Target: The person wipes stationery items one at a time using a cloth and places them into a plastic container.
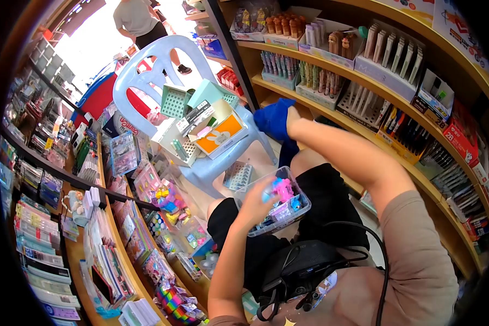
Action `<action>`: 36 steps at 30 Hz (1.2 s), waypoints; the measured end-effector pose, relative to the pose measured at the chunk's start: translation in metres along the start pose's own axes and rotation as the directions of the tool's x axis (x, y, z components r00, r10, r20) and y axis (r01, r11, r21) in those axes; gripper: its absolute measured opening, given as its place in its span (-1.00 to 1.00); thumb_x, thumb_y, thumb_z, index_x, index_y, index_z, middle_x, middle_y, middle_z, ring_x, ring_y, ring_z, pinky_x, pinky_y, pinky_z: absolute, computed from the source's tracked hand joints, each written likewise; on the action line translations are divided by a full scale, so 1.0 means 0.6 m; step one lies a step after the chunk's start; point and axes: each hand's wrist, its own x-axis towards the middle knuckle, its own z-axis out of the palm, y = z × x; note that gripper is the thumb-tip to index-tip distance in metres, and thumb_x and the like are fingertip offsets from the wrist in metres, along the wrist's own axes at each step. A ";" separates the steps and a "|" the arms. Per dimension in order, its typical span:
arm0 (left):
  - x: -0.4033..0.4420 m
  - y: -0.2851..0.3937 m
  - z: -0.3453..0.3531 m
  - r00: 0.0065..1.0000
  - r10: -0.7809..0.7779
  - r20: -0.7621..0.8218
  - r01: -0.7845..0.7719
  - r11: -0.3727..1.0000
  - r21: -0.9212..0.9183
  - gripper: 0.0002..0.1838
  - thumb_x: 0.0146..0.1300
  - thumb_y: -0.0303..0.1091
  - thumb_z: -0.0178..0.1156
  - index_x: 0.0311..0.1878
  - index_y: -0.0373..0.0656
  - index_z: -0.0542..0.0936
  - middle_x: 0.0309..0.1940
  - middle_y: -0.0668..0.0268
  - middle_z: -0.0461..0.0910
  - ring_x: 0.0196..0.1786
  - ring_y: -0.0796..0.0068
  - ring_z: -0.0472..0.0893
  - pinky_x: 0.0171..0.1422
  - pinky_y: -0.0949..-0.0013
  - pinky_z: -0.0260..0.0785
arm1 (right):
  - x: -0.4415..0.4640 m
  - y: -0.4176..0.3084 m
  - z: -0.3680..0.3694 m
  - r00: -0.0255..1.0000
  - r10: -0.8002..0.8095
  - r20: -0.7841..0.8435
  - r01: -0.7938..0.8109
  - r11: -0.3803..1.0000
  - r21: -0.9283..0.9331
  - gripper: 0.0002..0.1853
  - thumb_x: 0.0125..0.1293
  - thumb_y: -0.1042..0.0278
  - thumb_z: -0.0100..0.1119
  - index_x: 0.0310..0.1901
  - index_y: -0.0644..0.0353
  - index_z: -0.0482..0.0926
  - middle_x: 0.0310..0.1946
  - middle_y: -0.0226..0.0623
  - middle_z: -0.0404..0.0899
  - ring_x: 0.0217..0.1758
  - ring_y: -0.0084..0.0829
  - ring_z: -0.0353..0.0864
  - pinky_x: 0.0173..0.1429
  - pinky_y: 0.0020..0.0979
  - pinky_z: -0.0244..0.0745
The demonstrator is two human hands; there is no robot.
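Note:
My left hand (254, 200) is over a clear plastic bin (305, 209) between my thighs. Its fingers are bent and blurred around something light blue that I cannot make out, close to a bright pink item (282, 190). Small blue and other colourful pieces lie in the bin. My right hand (294, 120) is closed on a blue cloth (274, 120) by the shelf, with its fingers mostly hidden by the fabric. Part of the cloth hangs down beside the chair.
A light-blue plastic chair (198, 53) ahead holds open boxes, one with an orange rabbit front (220, 136). Wooden shelves (331, 64) of pens curve along the right. Notebooks and packaged goods (106, 255) crowd the left. A person (138, 22) stands beyond the chair.

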 end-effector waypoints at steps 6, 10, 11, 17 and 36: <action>-0.034 0.032 0.022 0.986 0.079 0.145 -0.143 0.849 0.509 -0.15 0.01 -0.13 0.38 0.34 -0.23 0.23 0.34 -0.04 0.19 0.38 -0.03 0.18 0.41 -0.01 -0.03 | -0.015 0.081 -0.064 0.603 0.055 0.796 -0.309 0.936 0.169 -0.68 0.16 0.19 0.17 -0.11 0.19 0.62 -0.21 -0.26 0.63 -0.26 -0.39 0.66 -0.33 -0.33 0.59; -0.053 -0.034 -0.012 0.993 0.088 -0.082 -0.031 0.846 0.532 -0.27 0.06 -0.18 0.33 0.29 -0.21 0.30 0.31 -0.13 0.20 0.37 -0.14 0.16 0.42 -0.03 -0.06 | -0.086 0.150 -0.131 0.637 0.286 0.716 -0.769 0.295 0.567 -0.83 0.21 0.26 0.09 -0.25 0.14 0.56 -0.48 -0.39 0.57 -0.57 -0.49 0.56 -0.58 -0.52 0.49; -0.055 -0.043 -0.031 0.988 0.063 -0.138 0.014 0.868 0.497 -0.32 0.04 -0.27 0.34 0.23 -0.29 0.34 0.28 -0.16 0.23 0.33 -0.16 0.22 0.40 0.01 0.02 | -0.110 0.184 -0.142 0.640 0.267 0.720 -0.764 0.127 0.632 -0.85 0.24 0.27 0.07 -0.26 0.12 0.56 -0.53 -0.43 0.55 -0.58 -0.53 0.54 -0.60 -0.56 0.47; 0.023 -0.014 -0.043 0.933 0.238 -0.271 -0.145 0.936 0.322 -0.37 0.05 -0.40 0.33 0.20 -0.37 0.34 0.18 -0.10 0.37 0.22 0.03 0.40 0.26 0.15 0.27 | -0.271 0.206 -0.259 0.794 0.447 0.411 -0.150 -0.512 0.846 -0.70 0.40 0.20 -0.05 -0.06 0.28 0.43 -0.30 -0.27 0.59 -0.34 -0.46 0.63 -0.42 -0.46 0.64; 0.166 0.243 0.275 0.815 0.401 0.419 -0.159 0.849 -0.504 -0.71 0.18 -0.63 0.04 -0.02 -0.23 0.44 -0.19 0.28 0.53 -0.10 0.54 0.53 0.05 0.49 0.37 | -0.613 0.000 0.018 0.633 0.627 0.454 -0.407 -0.229 0.884 -0.48 0.13 0.29 0.35 0.14 0.18 0.45 0.08 -0.33 0.48 0.13 -0.41 0.46 0.26 -0.33 0.32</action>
